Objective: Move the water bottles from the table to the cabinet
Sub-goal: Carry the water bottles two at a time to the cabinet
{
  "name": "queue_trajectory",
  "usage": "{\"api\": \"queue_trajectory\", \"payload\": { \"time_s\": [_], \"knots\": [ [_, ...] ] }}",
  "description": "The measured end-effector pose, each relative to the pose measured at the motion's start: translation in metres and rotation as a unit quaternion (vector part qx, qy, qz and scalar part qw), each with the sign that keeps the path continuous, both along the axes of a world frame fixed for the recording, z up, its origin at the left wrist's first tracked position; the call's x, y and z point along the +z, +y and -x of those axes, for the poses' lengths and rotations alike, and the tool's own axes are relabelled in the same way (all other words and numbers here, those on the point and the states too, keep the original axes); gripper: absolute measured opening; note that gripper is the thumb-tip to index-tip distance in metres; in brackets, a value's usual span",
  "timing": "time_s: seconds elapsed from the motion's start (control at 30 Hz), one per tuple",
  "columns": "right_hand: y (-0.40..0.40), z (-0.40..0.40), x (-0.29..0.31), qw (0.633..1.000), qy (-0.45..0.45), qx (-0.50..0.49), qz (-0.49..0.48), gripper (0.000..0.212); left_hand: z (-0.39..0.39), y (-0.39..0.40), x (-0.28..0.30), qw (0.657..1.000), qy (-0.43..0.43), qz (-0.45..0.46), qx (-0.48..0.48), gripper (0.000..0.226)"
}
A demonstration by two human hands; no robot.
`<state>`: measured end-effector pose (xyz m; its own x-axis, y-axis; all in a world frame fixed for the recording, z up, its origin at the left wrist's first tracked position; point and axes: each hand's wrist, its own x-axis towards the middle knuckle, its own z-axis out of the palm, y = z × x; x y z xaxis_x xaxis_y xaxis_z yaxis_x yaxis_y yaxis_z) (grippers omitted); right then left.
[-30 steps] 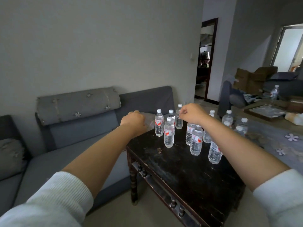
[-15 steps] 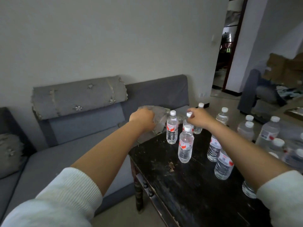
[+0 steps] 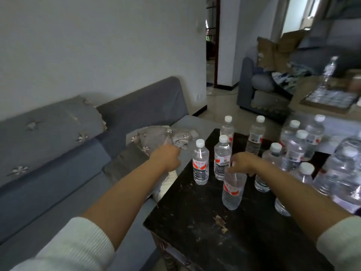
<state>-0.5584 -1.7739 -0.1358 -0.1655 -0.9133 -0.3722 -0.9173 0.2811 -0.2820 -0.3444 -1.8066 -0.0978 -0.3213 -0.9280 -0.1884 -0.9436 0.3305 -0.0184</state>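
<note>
The clear, glossy plastic water bottles [image 3: 200, 162] carry smooth white caps. The dark wooden table [image 3: 224, 231] looks worn, its black finish chipped. The grey sofa [image 3: 140, 106] is matt cloth; the ribbed white sleeve [image 3: 74, 245] seems knitted.

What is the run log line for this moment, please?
right hand: grips top of bottle | left hand: closed, near sofa | table: many bottles remain

Many water bottles [image 3: 200, 162] are standing on the tabletop [image 3: 224, 231], most of them sitting toward its far and right side. A sofa [image 3: 58, 173] is sitting left of the tabletop. A crumpled cloth [image 3: 162, 133] is lying on the sofa, just beside the tabletop's far left corner.
</note>
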Motion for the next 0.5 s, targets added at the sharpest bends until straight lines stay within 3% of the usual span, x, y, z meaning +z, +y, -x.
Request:
{"api": "queue_trajectory", "payload": {
  "time_s": [0.17, 0.33, 0.5],
  "knots": [
    [-0.015, 0.002, -0.015, 0.999, -0.013, -0.044, -0.019, 0.044, 0.025, -0.044, -0.025, 0.997, 0.037, -0.028, -0.066, 0.039],
    [-0.026, 0.0, -0.019, 0.999, 0.011, -0.019, -0.044, 0.053, 0.056, -0.075, -0.046, 0.992, 0.085, -0.045, -0.077, 0.046],
    [-0.039, 0.018, -0.025, 0.999, -0.022, -0.022, -0.026, 0.045, 0.082, -0.106, -0.06, 0.99, 0.046, -0.075, -0.106, 0.059]
  ]
}}
